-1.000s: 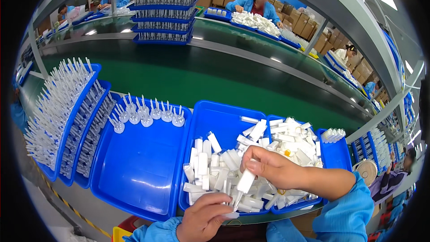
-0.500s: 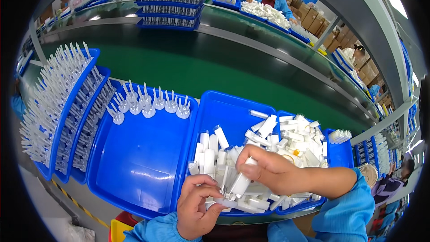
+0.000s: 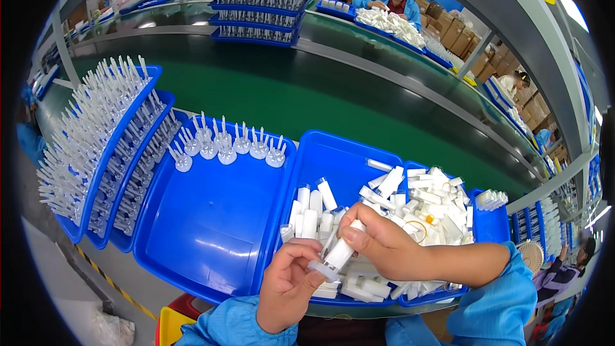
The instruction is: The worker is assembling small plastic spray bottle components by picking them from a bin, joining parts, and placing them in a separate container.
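My left hand (image 3: pixel 286 288) pinches a clear plastic base with upright prongs (image 3: pixel 324 271) between thumb and fingers. Over that base, my right hand (image 3: pixel 384 243) grips a white tube-shaped piece (image 3: pixel 340 254), tilted, its lower end against the prongs. Fingers partly hide the exact fit. Beneath both hands is a blue tray (image 3: pixel 346 145) with many loose white pieces (image 3: pixel 310 223). To the left, another blue tray (image 3: pixel 198 237) carries several clear pronged bases (image 3: pixel 225 150) along its far edge.
Stacked trays of clear pronged bases (image 3: pixel 96 147) stand at the far left. On the right, a tray holds a heap of white pieces (image 3: pixel 442 208). A green conveyor belt (image 3: pixel 256 90) runs beyond. Across it are stacked trays (image 3: pixel 256 16) and a co-worker (image 3: pixel 394 3). A grey metal frame (image 3: pixel 551 38) arches at right.
Both hands have turned a little, and the white piece has come closer in line with the clear base. The whole view has shifted slightly to the right.
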`<state>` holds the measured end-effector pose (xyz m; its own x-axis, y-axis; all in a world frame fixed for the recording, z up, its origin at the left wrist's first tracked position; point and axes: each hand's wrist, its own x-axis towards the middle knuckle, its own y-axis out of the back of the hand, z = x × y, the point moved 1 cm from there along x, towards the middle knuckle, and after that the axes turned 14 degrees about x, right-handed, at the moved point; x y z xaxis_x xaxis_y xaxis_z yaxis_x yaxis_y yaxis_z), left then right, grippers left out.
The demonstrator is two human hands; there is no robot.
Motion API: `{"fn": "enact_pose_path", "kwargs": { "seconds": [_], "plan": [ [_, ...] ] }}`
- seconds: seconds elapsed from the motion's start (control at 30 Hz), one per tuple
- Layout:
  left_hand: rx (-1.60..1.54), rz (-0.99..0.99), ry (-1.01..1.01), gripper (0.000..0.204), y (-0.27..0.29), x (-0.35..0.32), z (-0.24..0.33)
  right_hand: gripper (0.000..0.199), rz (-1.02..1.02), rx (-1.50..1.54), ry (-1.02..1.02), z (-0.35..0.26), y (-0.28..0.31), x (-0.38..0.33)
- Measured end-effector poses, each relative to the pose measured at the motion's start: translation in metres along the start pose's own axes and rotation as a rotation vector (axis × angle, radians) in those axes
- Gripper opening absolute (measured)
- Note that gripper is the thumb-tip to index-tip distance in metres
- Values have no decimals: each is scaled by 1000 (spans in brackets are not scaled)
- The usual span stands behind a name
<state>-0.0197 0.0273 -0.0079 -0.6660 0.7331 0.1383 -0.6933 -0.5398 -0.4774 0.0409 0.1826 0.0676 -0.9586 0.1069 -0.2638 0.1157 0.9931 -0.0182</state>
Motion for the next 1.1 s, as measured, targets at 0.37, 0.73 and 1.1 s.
{"fn": "enact_pose_path", "kwargs": {
  "seconds": [0.37, 0.73, 1.1],
  "plan": [
    [290, 45, -152, 22, 2, -9, 12, 27, -157, -223, 36, -21, 0, 5],
    [435, 181, -165, 30, 10, -17, 15, 38, -46, -1109, -174, 32, 62, 123],
    [734, -6, -332, 14, 10, -5, 15, 66, 31, 388, -59, 0, 43, 59]
  ]
}}
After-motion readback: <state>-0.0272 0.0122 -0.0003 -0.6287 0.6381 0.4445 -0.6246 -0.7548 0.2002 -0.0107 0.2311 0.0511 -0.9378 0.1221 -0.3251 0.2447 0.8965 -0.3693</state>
